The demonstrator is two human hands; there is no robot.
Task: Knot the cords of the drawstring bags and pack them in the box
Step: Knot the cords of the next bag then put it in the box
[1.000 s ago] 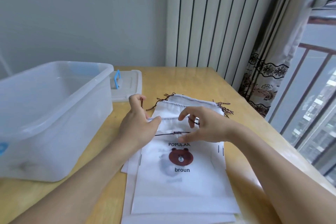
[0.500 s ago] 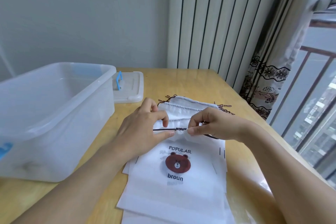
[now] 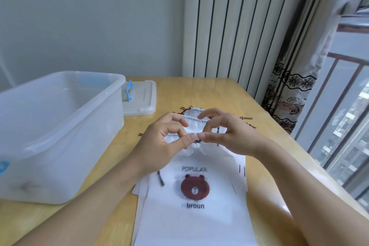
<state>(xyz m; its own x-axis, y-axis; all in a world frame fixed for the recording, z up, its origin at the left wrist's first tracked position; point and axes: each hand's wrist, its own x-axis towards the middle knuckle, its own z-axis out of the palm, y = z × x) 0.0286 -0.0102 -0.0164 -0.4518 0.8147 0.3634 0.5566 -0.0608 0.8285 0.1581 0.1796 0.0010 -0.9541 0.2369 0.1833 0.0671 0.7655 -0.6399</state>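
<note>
The person is showing two bare forearms, with no sleeve reaching down toward either hand. The left hand (image 3: 167, 142) and the right hand (image 3: 227, 136) are wearing no gloves, rings, or watch. The fingernails are looking short, plain and unpainted.

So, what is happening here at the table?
A person is knotting the dark cord of the top drawstring bag. The left hand and right hand pinch it at the gathered mouth. More bags lie stacked beneath. The clear box stands open on the left, with no bag visible inside.
</note>
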